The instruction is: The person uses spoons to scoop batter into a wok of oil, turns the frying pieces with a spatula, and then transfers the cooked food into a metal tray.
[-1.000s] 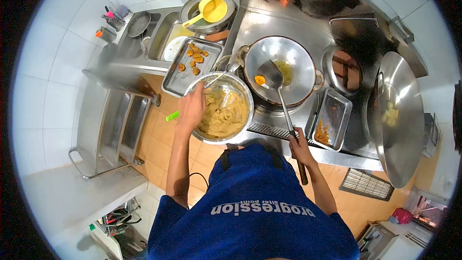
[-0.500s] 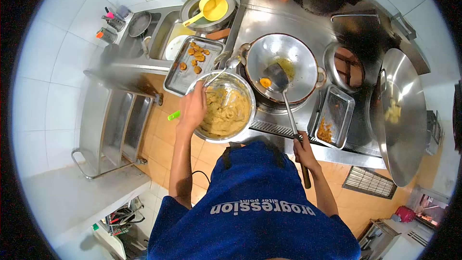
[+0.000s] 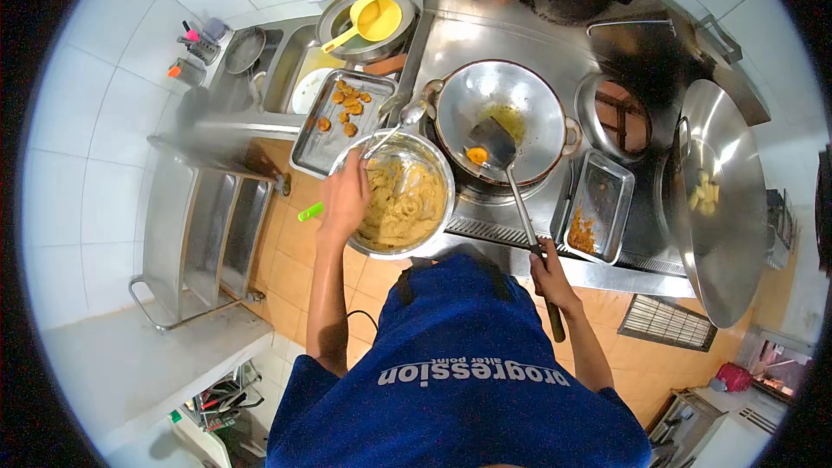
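My left hand (image 3: 348, 195) is closed on a metal spoon (image 3: 409, 114) above the near-left side of a steel bowl (image 3: 451, 195). Thick yellow-brown batter (image 3: 403, 204) fills much of the bowl. A green handle (image 3: 310, 211) sticks out beside that hand; its other end is hidden. My right hand (image 3: 549, 270) grips the long handle of a wok spatula (image 3: 520, 199). Its dark blade rests inside the wok (image 3: 459, 91), beside one small orange fried piece (image 3: 477, 155) and a little yellow oil (image 3: 505, 121).
Left of the wok, a steel tray (image 3: 303, 149) holds several browned fritters (image 3: 350, 104). A smaller tray (image 3: 620, 221) with orange crumbs sits right of it. Farther right stands a large steel wok (image 3: 728, 243) containing pale chunks. A yellow ladle (image 3: 375, 19) lies by the sink (image 3: 290, 69).
The view has shifted slightly. Both hands keep their grips, and the spatula blade and the fried piece stay almost in the same place in the wok.
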Available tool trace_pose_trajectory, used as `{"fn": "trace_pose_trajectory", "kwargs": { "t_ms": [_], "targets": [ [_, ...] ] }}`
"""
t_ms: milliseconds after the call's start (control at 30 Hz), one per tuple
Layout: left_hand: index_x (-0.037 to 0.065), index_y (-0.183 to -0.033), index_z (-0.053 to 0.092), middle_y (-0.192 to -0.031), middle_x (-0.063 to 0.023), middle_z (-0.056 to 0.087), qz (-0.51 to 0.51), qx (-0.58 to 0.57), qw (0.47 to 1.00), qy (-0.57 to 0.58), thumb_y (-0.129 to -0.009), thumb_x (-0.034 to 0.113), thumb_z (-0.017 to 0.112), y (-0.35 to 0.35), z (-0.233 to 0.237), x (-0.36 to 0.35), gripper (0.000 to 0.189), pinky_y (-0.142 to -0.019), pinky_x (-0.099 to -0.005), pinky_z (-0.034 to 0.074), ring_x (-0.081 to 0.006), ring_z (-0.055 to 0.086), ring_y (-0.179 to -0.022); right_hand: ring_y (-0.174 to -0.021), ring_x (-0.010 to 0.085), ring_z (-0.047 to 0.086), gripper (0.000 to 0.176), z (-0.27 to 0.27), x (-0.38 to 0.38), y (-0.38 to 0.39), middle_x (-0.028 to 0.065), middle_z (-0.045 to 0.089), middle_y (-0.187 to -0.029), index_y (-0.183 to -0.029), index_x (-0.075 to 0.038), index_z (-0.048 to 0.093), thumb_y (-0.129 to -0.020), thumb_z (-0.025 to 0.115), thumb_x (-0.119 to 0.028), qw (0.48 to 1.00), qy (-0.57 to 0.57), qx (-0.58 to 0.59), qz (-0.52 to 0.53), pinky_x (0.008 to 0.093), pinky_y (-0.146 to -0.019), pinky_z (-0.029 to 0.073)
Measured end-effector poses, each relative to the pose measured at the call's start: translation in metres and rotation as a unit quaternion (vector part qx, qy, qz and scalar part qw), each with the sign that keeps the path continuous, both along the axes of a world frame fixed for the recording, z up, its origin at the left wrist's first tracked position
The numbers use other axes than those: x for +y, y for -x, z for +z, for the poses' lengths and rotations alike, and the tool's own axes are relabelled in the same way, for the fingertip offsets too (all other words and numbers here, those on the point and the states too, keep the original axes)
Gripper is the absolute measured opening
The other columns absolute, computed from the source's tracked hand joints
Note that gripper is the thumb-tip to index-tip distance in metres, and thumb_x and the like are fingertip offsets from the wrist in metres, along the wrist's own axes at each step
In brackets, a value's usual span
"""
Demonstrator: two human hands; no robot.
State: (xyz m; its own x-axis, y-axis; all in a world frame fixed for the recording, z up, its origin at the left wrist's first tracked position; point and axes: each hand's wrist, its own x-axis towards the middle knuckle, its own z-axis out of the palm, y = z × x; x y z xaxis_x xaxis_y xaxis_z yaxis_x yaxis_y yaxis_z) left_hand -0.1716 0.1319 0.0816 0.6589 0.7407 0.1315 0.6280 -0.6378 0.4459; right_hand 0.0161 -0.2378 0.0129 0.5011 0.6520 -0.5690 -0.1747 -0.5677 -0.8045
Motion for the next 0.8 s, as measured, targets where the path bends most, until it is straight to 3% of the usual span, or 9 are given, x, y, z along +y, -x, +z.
{"fn": "trace_pose_trajectory", "kwargs": {
  "t_ms": [167, 200, 300, 333, 367, 600, 700, 733, 800],
  "targets": [
    [0.008, -0.116, 0.049, -0.074, -0.0267, 0.062, -0.013, -0.011, 1.0, 0.001, -0.1, 0.016, 0.045, -0.001, 0.001, 0.0, 0.019, -0.06, -0.0584, 0.041, -0.0489, 0.059, -0.071, -0.045, 0.0069, 0.037, 0.035, -0.028, 0.019, -0.001, -0.003, 0.04, -0.061, -0.134, -0.011, 0.034, -0.103, 0.047, -0.021, 0.998, -0.049, -0.041, 0.006, 0.0242, -0.038, 0.032],
    [0.009, -0.119, 0.049, -0.075, -0.0269, 0.062, -0.016, 0.002, 1.0, 0.006, -0.1, 0.016, 0.045, -0.001, 0.001, 0.0, 0.021, -0.061, -0.0587, 0.041, -0.0491, 0.059, -0.072, -0.069, 0.0144, 0.049, 0.039, -0.023, 0.026, -0.006, 0.0058, 0.049, -0.077, -0.134, -0.007, 0.036, -0.101, 0.048, -0.025, 0.999, -0.011, -0.036, 0.036, 0.0317, -0.06, 0.044],
    [0.009, -0.12, 0.049, -0.075, -0.0271, 0.062, -0.013, 0.02, 1.0, 0.009, -0.1, 0.017, 0.044, -0.004, 0.004, 0.001, 0.022, -0.062, -0.0591, 0.041, -0.0492, 0.059, -0.072, -0.068, 0.015, 0.047, 0.038, -0.025, 0.026, -0.002, 0.005, 0.047, -0.076, -0.133, -0.006, 0.037, -0.102, 0.048, -0.025, 0.998, -0.021, -0.06, 0.028, 0.0324, -0.063, 0.043],
    [0.009, -0.12, 0.049, -0.075, -0.0271, 0.062, -0.011, 0.018, 1.0, 0.008, -0.1, 0.017, 0.044, -0.005, 0.005, 0.001, 0.022, -0.062, -0.0591, 0.041, -0.0492, 0.059, -0.072, -0.063, 0.0143, 0.048, 0.04, -0.021, 0.018, -0.002, 0.0048, 0.048, -0.074, -0.134, -0.005, 0.036, -0.101, 0.049, -0.025, 0.997, -0.032, -0.053, 0.035, 0.0318, -0.058, 0.043],
    [0.009, -0.119, 0.049, -0.075, -0.0271, 0.062, -0.007, 0.016, 1.0, 0.009, -0.1, 0.017, 0.044, -0.005, 0.006, 0.0, 0.021, -0.061, -0.059, 0.041, -0.0492, 0.059, -0.072, -0.044, 0.0074, 0.036, 0.033, -0.017, 0.009, 0.003, -0.0032, 0.039, -0.06, -0.132, -0.012, 0.036, -0.102, 0.047, -0.02, 0.999, -0.035, -0.034, 0.003, 0.0242, -0.038, 0.031],
    [0.006, -0.107, 0.051, -0.07, -0.0255, 0.061, -0.015, -0.025, 0.999, -0.028, -0.1, 0.016, 0.046, -0.006, 0.001, -0.004, 0.014, -0.058, -0.055, 0.044, -0.046, 0.06, -0.067, -0.045, 0.0077, 0.037, 0.034, -0.033, 0.019, 0.0, -0.0028, 0.041, -0.062, -0.132, -0.011, 0.035, -0.102, 0.048, -0.019, 0.996, -0.044, -0.074, 0.005, 0.0243, -0.039, 0.032],
    [0.007, -0.116, 0.049, -0.078, -0.0283, 0.062, -0.015, 0.011, 0.999, 0.027, -0.101, 0.018, 0.043, -0.008, -0.001, -0.004, 0.019, -0.061, -0.0578, 0.041, -0.0496, 0.059, -0.075, -0.046, 0.0081, 0.038, 0.034, -0.043, 0.036, -0.002, -0.0026, 0.041, -0.062, -0.132, -0.011, 0.035, -0.102, 0.048, -0.019, 0.99, -0.075, -0.116, 0.016, 0.0251, -0.04, 0.033],
    [0.007, -0.116, 0.049, -0.078, -0.0283, 0.062, -0.014, 0.01, 1.0, 0.025, -0.101, 0.018, 0.043, -0.008, -0.001, -0.003, 0.019, -0.061, -0.0578, 0.041, -0.0496, 0.059, -0.075, -0.06, 0.0135, 0.045, 0.037, -0.037, 0.031, -0.003, 0.0051, 0.048, -0.073, -0.133, -0.007, 0.036, -0.101, 0.048, -0.021, 0.991, -0.057, -0.118, 0.03, 0.0299, -0.054, 0.04],
    [0.007, -0.115, 0.049, -0.079, -0.0279, 0.062, -0.01, 0.009, 1.0, 0.022, -0.101, 0.018, 0.043, -0.007, -0.005, -0.003, 0.018, -0.062, -0.0578, 0.04, -0.0501, 0.058, -0.075, -0.065, 0.0167, 0.052, 0.039, -0.012, 0.016, -0.002, 0.0105, 0.053, -0.08, -0.133, -0.005, 0.038, -0.1, 0.049, -0.023, 0.998, 0.009, -0.06, 0.035, 0.0332, -0.058, 0.045]
  ]
}}
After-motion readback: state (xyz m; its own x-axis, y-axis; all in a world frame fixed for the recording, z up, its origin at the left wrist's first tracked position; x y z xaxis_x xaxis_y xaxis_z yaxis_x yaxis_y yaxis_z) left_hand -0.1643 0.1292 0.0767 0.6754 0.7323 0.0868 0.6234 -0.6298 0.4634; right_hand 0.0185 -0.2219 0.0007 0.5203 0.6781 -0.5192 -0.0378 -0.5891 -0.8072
